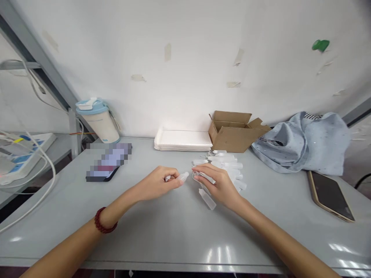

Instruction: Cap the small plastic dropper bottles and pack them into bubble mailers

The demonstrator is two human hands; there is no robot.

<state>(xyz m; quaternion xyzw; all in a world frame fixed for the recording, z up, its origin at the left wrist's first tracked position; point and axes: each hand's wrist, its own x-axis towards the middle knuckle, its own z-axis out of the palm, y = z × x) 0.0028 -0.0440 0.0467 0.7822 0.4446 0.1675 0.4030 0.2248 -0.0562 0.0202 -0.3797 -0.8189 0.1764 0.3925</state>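
A: In the head view, what does the left hand (162,181) have?

B: It grips a small bottle (184,176), which pokes out at its 3 o'clock; the narrow end is probably left free so the fingers don't cover it.

A: And the right hand (218,184)?

B: Its thumb and forefinger curve about a thin loop (193,175), just beside that bottle; I cannot tell whether they pinch it.

A: What lies around it?

B: A loose bottle (207,199) on the table (162,231) at its 7 o'clock, and a bottle pile (233,165) towards 1 o'clock, likely kept there for easy reach.
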